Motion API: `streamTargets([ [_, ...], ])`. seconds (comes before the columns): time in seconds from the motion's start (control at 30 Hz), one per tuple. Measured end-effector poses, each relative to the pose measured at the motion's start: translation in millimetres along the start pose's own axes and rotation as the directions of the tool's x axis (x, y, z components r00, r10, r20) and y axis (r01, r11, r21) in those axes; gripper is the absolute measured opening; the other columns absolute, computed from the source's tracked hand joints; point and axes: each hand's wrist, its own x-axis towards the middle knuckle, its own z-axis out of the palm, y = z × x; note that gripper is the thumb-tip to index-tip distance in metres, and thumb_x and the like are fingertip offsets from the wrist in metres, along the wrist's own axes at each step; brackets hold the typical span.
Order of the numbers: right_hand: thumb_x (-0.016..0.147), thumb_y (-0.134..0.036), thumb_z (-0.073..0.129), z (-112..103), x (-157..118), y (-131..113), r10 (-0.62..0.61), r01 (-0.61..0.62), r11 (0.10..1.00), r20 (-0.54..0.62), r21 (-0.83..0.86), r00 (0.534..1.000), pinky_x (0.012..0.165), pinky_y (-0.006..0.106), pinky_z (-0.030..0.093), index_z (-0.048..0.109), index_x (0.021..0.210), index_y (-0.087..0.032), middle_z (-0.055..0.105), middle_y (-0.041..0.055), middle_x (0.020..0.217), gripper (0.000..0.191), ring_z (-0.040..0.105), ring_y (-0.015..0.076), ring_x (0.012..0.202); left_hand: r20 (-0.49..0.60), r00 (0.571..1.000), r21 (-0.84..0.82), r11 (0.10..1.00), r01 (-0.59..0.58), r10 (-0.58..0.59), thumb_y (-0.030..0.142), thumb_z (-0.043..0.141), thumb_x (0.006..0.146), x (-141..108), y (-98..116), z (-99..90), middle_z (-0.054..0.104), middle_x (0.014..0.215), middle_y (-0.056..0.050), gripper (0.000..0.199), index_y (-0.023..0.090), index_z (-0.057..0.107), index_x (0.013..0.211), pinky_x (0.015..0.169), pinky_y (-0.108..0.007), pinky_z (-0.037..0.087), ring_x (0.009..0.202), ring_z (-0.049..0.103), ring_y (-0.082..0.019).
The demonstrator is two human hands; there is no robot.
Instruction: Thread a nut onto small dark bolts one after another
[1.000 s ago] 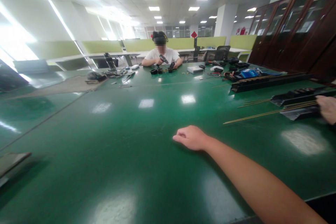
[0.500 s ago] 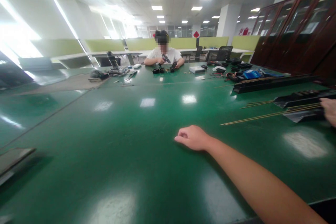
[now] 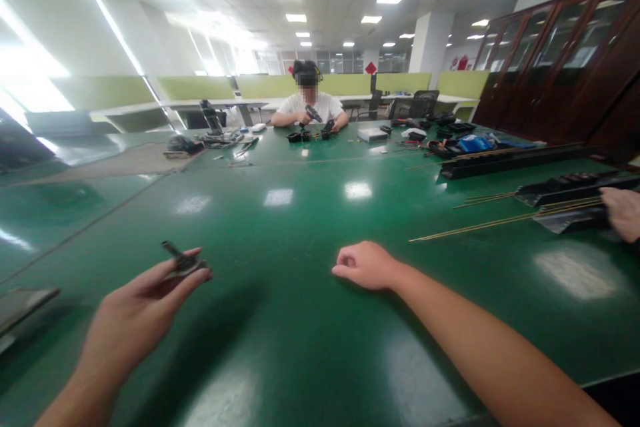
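My left hand (image 3: 135, 310) is raised over the left part of the green table (image 3: 280, 347). It pinches a small dark metal part (image 3: 184, 263) between thumb and fingers; a short tube-like stub points up from it toward the far left. The fingers hide some of the part, and its exact kind does not show. Near the middle, my right hand (image 3: 365, 265) rests on the tabletop with its fingers curled in. A small gap shows between thumb and forefinger, with nothing visible in it.
Thin brass-coloured rods (image 3: 475, 227) and black channel-shaped profiles (image 3: 570, 217) lie at the right, where another person's hand (image 3: 623, 212) touches them. Across the table a person in white (image 3: 325, 107) holds a power drill (image 3: 313, 113). A flat board (image 3: 25, 307) lies at the left edge.
My left hand has come into view from the lower left with the small metal part in it. My right hand stays curled in the same place.
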Motion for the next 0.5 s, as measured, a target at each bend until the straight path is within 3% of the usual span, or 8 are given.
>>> streamTargets([
  [0.13,0.087,-0.046,0.062,0,0,0,-0.006,0.006,1.0,0.004,0.004,1.0,0.055,0.023,0.031,0.072,0.086,-0.023,0.07,-0.0013,0.076,0.026,0.057,0.0111,0.062,0.149,0.976,-0.287,0.951,-0.11,0.158,0.063,0.07,0.071,21,46,66.6,0.074,0.092,-0.004,0.059,0.02,0.07,0.112,0.088,-0.039,0.057,0.083,0.07,-0.023],
  [0.27,0.086,-0.045,0.063,2,-1,1,-0.019,0.019,1.0,-0.009,0.016,1.0,0.055,0.022,0.031,0.071,0.086,-0.023,0.07,-0.0021,0.074,0.024,0.055,0.0103,0.061,0.19,0.904,-0.351,0.887,-0.301,0.382,0.052,0.068,0.08,25,71,121.0,0.072,0.098,-0.007,0.042,0.02,0.072,0.106,0.083,-0.036,0.057,0.084,0.069,-0.021],
  [0.37,0.086,-0.043,0.064,3,0,3,-0.014,0.014,0.999,-0.019,0.039,1.0,0.054,0.022,0.03,0.07,0.087,-0.022,0.069,-0.0024,0.073,0.021,0.055,0.0099,0.06,0.203,0.844,-0.322,0.848,-0.421,0.496,0.043,0.066,0.084,17,68,142.1,0.07,0.101,-0.006,0.035,0.022,0.069,0.113,0.079,-0.032,0.056,0.085,0.067,-0.019],
  [0.5,0.086,-0.039,0.064,4,2,5,-0.017,0.017,1.0,-0.029,0.022,0.999,0.055,0.022,0.03,0.069,0.088,-0.022,0.068,-0.0035,0.071,0.017,0.055,0.0097,0.06,0.189,0.812,-0.334,0.814,-0.476,0.553,0.033,0.07,0.081,7,62,147.5,0.069,0.105,-0.004,0.039,0.024,0.064,0.119,0.083,-0.03,0.054,0.09,0.065,-0.018],
])
